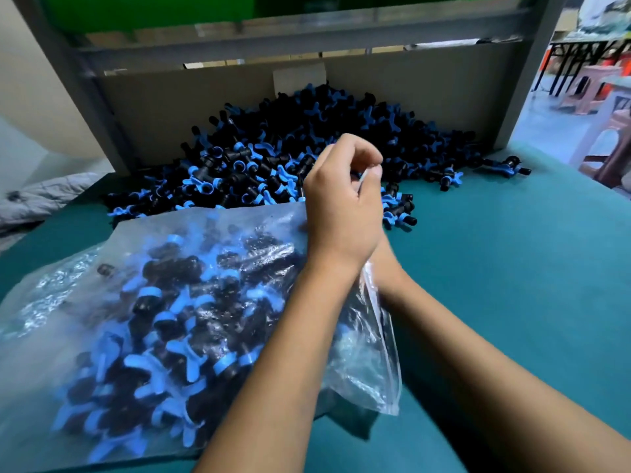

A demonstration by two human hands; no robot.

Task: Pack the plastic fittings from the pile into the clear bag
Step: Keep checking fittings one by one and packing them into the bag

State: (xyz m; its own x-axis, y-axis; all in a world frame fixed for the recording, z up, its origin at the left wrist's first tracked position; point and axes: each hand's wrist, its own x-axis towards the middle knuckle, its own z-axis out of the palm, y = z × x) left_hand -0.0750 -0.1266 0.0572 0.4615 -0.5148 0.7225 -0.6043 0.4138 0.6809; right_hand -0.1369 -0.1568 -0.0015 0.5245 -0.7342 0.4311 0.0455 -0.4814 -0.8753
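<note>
A large pile of black and blue plastic fittings (273, 158) lies on the green table against a cardboard wall. In front of it lies the clear bag (143, 319), holding many fittings, with its open edge along the right side. My left hand (341, 206) is raised over the bag's top right corner, fingers curled, pinching the bag's edge near the fingertips. My right hand (384, 257) sits behind the left one at the bag's mouth. Only its wrist shows; its fingers are hidden.
The green table (512, 285) stretches to the right of the bag. A few stray fittings (505, 169) lie at the pile's right end. A grey metal frame (529, 80) and cardboard wall (153, 107) stand behind the pile. Plastic stools (611, 141) stand beyond the table at right.
</note>
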